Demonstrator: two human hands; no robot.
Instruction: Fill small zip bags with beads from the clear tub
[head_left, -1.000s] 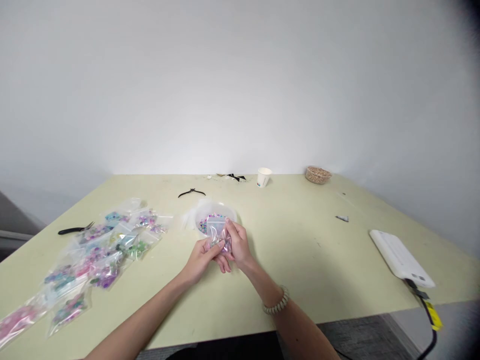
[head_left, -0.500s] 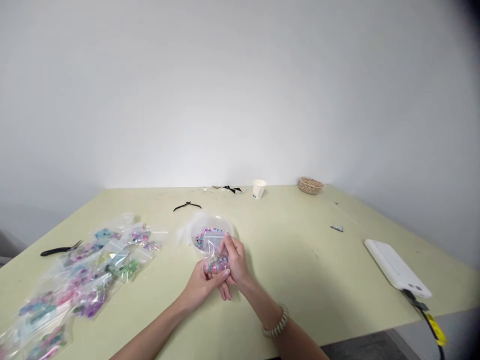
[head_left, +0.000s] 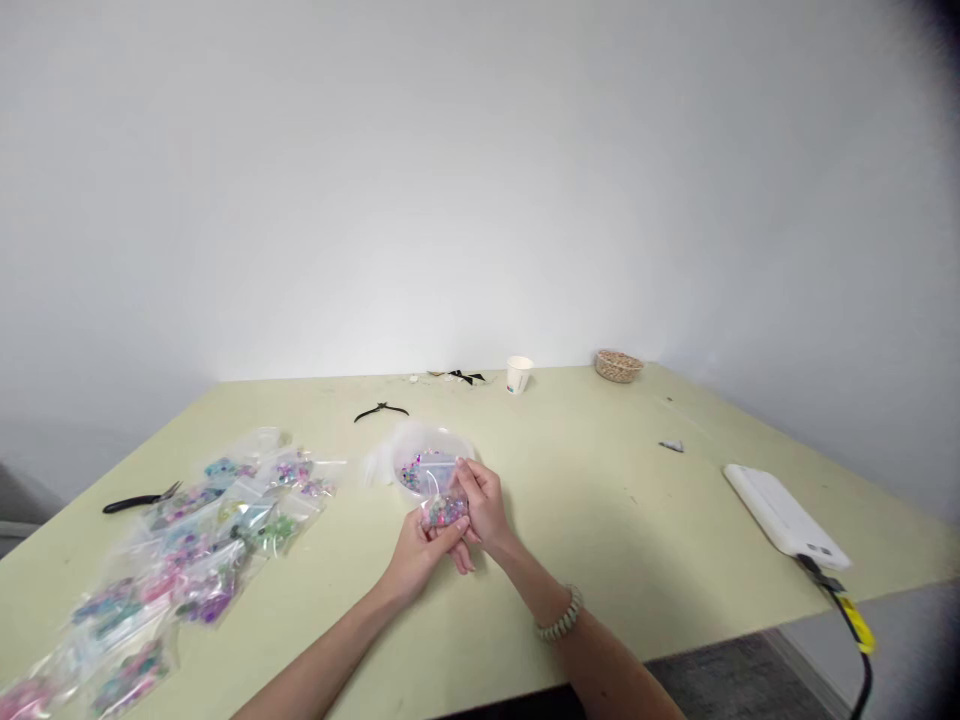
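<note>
Both hands grip a small clear zip bag [head_left: 444, 508] with multicoloured beads gathered at its bottom. My left hand [head_left: 420, 555] pinches the lower part of the bag, thumb on its front. Fingers of my right hand [head_left: 484, 503] close on the bag's upper right edge near the zip; a coiled band circles that wrist. Right behind the bag stands a white bowl [head_left: 459, 440] with colourful beads in it, partly hidden by the bag and right hand. Several empty-looking clear bags [head_left: 381, 462] lie against the bowl's left side.
Many bead-filled zip bags [head_left: 214, 590] spread over the left of the table. Black-handled pliers [head_left: 139, 500] and cutters [head_left: 381, 410] lie nearby. Farther back stand a paper cup [head_left: 518, 375] and a bowl of pellets [head_left: 619, 367]. At right lies a white power bank [head_left: 784, 515] with a cable.
The view has shifted slightly, so the table things appear a little displaced. Both hands keep hold of the bead bag in front of the bowl, with almost the same grip.
</note>
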